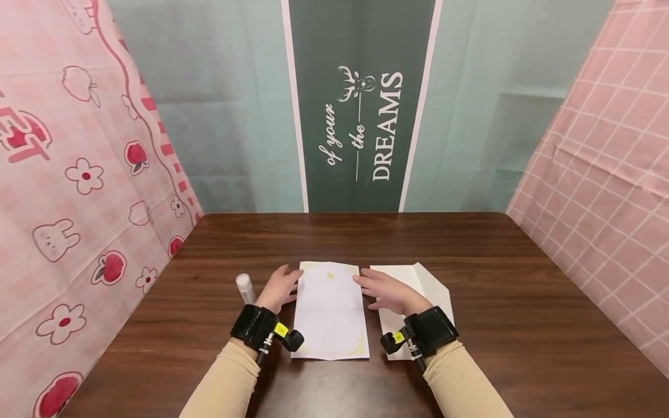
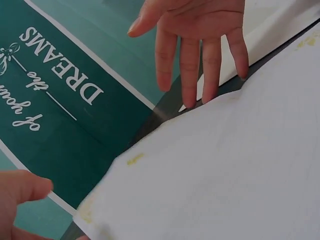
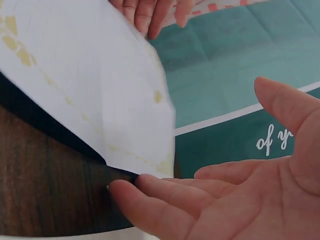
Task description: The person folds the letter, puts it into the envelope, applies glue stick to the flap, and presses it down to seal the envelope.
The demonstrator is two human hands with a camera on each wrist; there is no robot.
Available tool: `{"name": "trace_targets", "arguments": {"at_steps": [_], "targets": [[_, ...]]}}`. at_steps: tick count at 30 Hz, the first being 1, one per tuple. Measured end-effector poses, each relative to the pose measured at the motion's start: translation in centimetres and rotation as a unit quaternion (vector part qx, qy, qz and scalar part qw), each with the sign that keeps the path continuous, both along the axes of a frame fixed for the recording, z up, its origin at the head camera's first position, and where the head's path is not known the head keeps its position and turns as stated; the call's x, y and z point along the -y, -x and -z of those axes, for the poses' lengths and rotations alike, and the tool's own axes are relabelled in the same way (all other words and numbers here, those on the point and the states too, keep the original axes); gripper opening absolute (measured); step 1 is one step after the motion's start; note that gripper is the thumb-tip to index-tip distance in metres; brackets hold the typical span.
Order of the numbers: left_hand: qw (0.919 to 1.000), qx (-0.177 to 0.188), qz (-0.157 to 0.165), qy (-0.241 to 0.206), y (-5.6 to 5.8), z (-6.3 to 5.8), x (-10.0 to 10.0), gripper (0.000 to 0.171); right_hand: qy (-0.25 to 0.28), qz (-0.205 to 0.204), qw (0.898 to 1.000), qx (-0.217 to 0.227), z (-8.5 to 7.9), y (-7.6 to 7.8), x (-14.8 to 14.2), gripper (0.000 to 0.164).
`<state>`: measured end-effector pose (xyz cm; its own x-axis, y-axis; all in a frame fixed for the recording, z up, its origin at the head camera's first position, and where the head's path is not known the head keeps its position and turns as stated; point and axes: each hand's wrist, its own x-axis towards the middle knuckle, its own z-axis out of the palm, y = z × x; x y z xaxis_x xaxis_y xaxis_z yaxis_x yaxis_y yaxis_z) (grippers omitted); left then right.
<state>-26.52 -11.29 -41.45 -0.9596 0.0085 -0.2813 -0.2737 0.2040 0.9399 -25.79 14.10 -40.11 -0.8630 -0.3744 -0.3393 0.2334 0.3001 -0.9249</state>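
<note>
A white sheet of paper (image 1: 330, 313) with gold corner ornaments and fold creases lies on the table, its middle slightly raised. My left hand (image 1: 280, 288) is at its upper left edge, fingers extended; in the left wrist view only part of that hand (image 2: 17, 200) shows. On the opposite edge my right hand (image 1: 389, 290) has its fingertips at the paper. The right wrist view shows this hand (image 3: 240, 200) palm up, fingers straight, thumb spread. Under and beside the right hand lies a cream envelope (image 1: 436, 290) with its pointed flap unfolded to the right.
A glue stick (image 1: 244, 285) with a white cap stands just left of my left hand. The dark wood table (image 1: 345, 238) reaches back to a green cloth backdrop (image 1: 355, 197). Pink cloths hang at both sides.
</note>
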Motion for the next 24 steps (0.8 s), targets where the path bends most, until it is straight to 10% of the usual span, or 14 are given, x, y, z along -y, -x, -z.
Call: {"name": "trace_targets", "arguments": {"at_steps": [7, 11, 19, 24], "targets": [[0.9982, -0.035, 0.029, 0.038, -0.1, 0.5, 0.4, 0.036, -0.022, -0.037, 0.999, -0.032, 0.5, -0.7, 0.5, 0.073], [0.9972, -0.047, 0.035, 0.047, -0.5, 0.6, 0.5, 0.029, -0.12, -0.078, 0.983, -0.117, 0.6, -1.6, 0.9, 0.069], [0.9939, -0.085, 0.05, 0.05, -1.5, 0.2, 0.7, 0.03, -0.317, -0.26, 0.845, -0.343, -0.1, -6.7, 1.4, 0.085], [0.9941, -0.1, 0.034, 0.027, -2.2, -0.6, 0.9, 0.033, -0.402, -0.278, 0.747, -0.45, -0.4, -8.9, 2.0, 0.091]]}}
